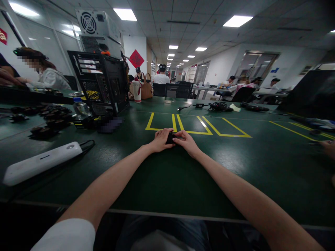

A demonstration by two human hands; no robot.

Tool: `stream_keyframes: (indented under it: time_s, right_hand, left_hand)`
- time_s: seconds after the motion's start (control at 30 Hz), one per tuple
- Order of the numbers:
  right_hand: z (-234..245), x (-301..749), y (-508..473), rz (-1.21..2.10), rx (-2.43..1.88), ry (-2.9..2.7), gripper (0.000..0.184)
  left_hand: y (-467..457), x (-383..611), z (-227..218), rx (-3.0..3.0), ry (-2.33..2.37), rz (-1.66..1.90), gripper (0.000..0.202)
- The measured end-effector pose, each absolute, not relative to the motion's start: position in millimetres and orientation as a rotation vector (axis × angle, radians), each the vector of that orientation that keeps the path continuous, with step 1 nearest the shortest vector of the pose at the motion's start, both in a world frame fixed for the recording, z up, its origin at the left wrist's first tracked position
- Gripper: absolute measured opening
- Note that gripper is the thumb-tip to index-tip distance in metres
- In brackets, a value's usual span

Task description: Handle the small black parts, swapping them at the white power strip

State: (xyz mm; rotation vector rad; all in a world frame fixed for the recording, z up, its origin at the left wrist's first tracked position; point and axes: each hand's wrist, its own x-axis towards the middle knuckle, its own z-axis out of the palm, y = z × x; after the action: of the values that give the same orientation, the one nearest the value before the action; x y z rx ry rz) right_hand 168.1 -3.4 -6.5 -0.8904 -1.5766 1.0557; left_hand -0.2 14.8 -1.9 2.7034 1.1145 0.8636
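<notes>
A small black block-like part (170, 137) is between my two hands, just in front of the yellow tape outlines on the green table. My left hand (161, 140) is closed around its left side, fingers curled over the top. From the right, the thumb and fingers of my right hand (186, 142) pinch its other side. Most of the part is covered by my fingers, so its exact kind cannot be made out. Both forearms reach forward over the green tabletop (167, 188).
At left lie a white elongated device (44, 162) with a cord and a pile of black parts (52, 118). Beyond stand a bottle (81, 108), an open computer case (104, 83) and a paper cup (137, 91). Black cables (220, 106) lie farther back. Another person's hand (329, 149) shows at right.
</notes>
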Motion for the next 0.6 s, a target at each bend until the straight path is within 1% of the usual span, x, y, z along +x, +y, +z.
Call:
stream_keyframes:
  time_s: [0.13,0.3,0.47,0.6]
  right_hand:
    - [-9.1,168.6,1.6,0.973,-0.894,-1.622,0.031]
    - [-8.6,178.7,3.7,0.764,-1.158,-1.674,0.032]
    - [-4.1,185.0,-3.8,0.624,-1.294,-1.943,0.047]
    - [-3.1,180.9,-7.5,0.475,-1.41,-2.018,0.044]
  left_hand:
    - [13.3,0.2,-0.7,2.688,1.097,0.865,0.06]
    - [19.0,-2.3,-1.9,2.589,1.11,0.889,0.06]
    - [28.3,-6.2,-5.8,2.371,1.2,0.866,0.059]
    - [27.9,-7.0,-4.2,2.257,1.243,0.846,0.062]
